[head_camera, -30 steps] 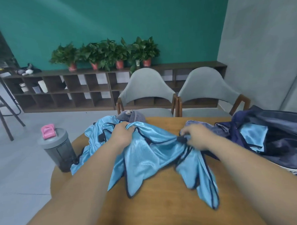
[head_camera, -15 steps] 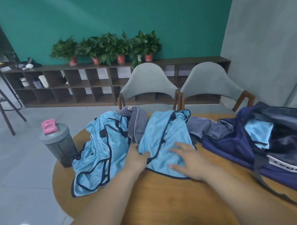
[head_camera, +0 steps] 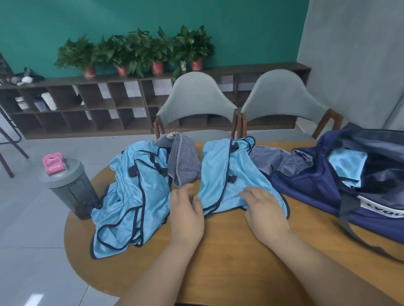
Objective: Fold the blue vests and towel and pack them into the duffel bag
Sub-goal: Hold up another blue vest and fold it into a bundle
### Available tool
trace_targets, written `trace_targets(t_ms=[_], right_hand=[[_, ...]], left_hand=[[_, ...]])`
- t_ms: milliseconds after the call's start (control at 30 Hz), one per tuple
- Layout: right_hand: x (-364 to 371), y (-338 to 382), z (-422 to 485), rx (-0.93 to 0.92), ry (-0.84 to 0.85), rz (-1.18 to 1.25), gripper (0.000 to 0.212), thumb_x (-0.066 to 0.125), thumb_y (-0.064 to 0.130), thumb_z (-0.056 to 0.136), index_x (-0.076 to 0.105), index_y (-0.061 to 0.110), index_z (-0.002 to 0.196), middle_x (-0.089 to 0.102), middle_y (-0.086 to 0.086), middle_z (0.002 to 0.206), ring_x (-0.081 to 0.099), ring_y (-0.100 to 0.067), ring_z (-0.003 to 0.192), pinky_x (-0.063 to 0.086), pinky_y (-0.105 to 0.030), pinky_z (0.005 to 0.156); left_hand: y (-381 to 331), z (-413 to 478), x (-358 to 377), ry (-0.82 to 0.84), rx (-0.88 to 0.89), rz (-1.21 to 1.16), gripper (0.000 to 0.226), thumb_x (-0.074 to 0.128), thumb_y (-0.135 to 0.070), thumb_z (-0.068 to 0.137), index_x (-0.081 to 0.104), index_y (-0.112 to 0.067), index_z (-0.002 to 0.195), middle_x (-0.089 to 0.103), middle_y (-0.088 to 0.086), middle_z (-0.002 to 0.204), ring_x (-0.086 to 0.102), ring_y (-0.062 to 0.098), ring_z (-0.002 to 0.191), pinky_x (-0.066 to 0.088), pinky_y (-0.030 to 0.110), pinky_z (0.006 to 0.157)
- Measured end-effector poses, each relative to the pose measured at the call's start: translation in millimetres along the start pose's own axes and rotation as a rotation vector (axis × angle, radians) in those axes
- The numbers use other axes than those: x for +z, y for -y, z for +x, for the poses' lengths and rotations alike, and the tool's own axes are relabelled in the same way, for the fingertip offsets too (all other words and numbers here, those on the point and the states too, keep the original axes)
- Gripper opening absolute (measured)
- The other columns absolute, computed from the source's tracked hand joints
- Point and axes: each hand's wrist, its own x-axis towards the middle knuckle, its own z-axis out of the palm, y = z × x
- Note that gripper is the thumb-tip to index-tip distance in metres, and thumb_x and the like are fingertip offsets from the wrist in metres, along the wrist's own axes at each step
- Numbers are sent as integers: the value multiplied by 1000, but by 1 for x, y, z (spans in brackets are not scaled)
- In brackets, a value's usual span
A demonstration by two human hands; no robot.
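Step in hand, as I read it: folding one vest, mid-fold, at the flattening stage.

- Centre vest (head_camera: pixel 222 175) lies on the table (head_camera: pixel 224 263), mid-frame, partly doubled over, with its hem towards the camera.
- Left hand (head_camera: pixel 186 209): flat, fingers loosely extended, at the vest's left hem edge. No grip visible.
- Right hand (head_camera: pixel 263 208): flat, fingers spread, pressing the lower right part of the vest. No grip either.
- Left pile (head_camera: pixel 133 195): crumpled blue vest fabric, unfolded. Can't tell how many vests are in it.
- Towel (head_camera: pixel 184 163): grey striped, bunched, between the pile and the centre vest at the far table edge.
- Bag (head_camera: pixel 313 185): right of frame, open, just beside the centre vest. One folded blue piece (head_camera: pixel 346 165) is already inside.
- Bottle (head_camera: pixel 70 186): left table edge, touching the pile's fringe.

Progress: roughly one item packed, most left.

Next move: pinch one side edge and fold it across to narrow the vest, smooth it, then lift it right into the bag. The fabric looks slick, so expect folds to slide open unless they're pinned.
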Motion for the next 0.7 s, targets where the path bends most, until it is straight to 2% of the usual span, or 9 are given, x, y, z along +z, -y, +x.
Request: trace_targets(t_ms=[67,133,167,233,300,367,500,633,700], right_hand=[[-4,9,-6,-54,68,121,41,59,31,100,58,26,141,58,10,139,53,-15,128,47,-37,107],[-6,8,-6,-48,87,144,45,52,54,102,58,32,141,56,16,136,50,-11,127,46,-35,106],[-6,5,-6,-43,88,139,46,52,59,100,61,33,137,56,17,132,50,-10,124,46,-35,104],[-2,1,-6,-17,61,154,40,57,57,99,68,32,128,56,19,124,51,-10,116,48,-35,100],[2,-2,-6,28,9,168,31,60,48,101,71,28,121,58,18,117,51,-10,110,50,-37,94],[4,-4,-6,72,-53,162,25,61,41,101,72,24,116,61,14,112,53,-13,106,51,-39,91],[4,-2,-7,149,-116,81,22,59,34,103,70,18,115,63,3,107,57,-23,102,52,-42,85],[4,2,-10,196,-158,-103,20,59,29,98,69,13,103,58,-3,96,54,-28,91,48,-43,79],[1,4,-11,219,-154,-171,20,57,29,96,69,12,100,56,-5,94,52,-29,90,45,-45,81]], left_hand=[[2,-3,3,89,110,30,35,59,-36,102,56,-26,135,59,-11,115,58,10,111,52,40,98],[6,-4,6,196,205,189,52,64,-58,94,57,-28,135,59,-12,116,55,10,110,49,36,95],[8,-3,8,223,230,255,55,67,-61,89,58,-29,133,59,-12,118,54,11,109,48,36,94],[14,1,11,203,225,218,40,78,-40,88,65,-28,124,62,-12,115,57,12,106,51,38,94],[16,3,8,146,122,55,23,77,-18,91,72,-26,112,68,-13,104,64,10,98,55,37,91],[16,4,2,132,-17,-95,13,71,-17,97,73,-27,106,72,-14,94,67,6,89,56,31,86],[9,1,-3,117,-179,-268,11,64,-16,101,65,-24,109,72,0,81,70,7,75,50,19,76],[2,0,-8,56,-227,-358,11,62,-13,102,60,-22,108,70,7,82,71,14,68,53,21,72],[1,-1,-10,68,-231,-374,12,62,-15,103,59,-23,110,68,12,78,71,16,66,52,20,69]])
